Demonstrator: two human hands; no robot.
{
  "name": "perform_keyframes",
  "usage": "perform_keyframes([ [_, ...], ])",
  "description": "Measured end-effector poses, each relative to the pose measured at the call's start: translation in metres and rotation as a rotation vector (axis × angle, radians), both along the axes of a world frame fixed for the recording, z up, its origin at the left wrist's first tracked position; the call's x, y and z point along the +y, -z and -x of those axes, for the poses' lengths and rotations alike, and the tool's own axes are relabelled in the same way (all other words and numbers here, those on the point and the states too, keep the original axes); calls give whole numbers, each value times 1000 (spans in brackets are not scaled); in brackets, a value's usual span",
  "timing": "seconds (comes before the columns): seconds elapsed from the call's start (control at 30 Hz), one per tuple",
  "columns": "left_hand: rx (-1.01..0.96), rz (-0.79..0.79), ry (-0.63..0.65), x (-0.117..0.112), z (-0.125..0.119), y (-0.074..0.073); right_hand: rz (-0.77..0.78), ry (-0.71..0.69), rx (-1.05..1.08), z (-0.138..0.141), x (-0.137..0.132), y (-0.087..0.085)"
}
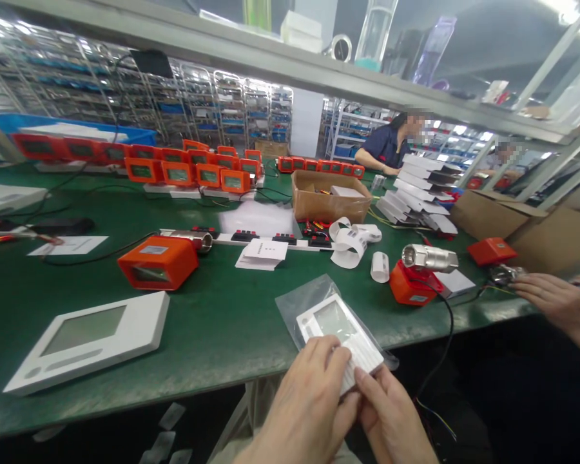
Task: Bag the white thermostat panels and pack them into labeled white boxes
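Observation:
Both of my hands hold a small white thermostat panel (339,336) with a grey screen at the near edge of the green table (212,322). My left hand (309,406) wraps round its lower left side, fingers curled over the face. My right hand (391,419) pinches its lower right corner. A clear plastic bag (304,299) lies under and behind the panel.
A larger white panel (89,338) lies at the near left. An orange device (158,261) sits behind it, and another orange unit with a metal valve (418,274) at right. A co-worker's hand (555,303) rests at far right. Cardboard box (329,196) and rows of orange units (193,171) stand further back.

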State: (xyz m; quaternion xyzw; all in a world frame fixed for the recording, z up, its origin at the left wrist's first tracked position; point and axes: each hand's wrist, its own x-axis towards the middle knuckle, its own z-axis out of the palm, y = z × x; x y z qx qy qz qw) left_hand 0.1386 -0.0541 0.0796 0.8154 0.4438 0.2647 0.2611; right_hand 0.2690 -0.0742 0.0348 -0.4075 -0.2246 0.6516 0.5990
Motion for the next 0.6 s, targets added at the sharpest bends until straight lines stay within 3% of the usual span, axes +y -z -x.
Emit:
perform_keyframes([
  [0.33,-98,156,8,9,6,-3,-9,-3,16,5,-1,-8],
  [0.5,34,85,62,9,5,2,-6,-1,3,5,-1,-8],
  [0.6,13,55,46,10,3,4,-12,-41,19,6,2,-16],
])
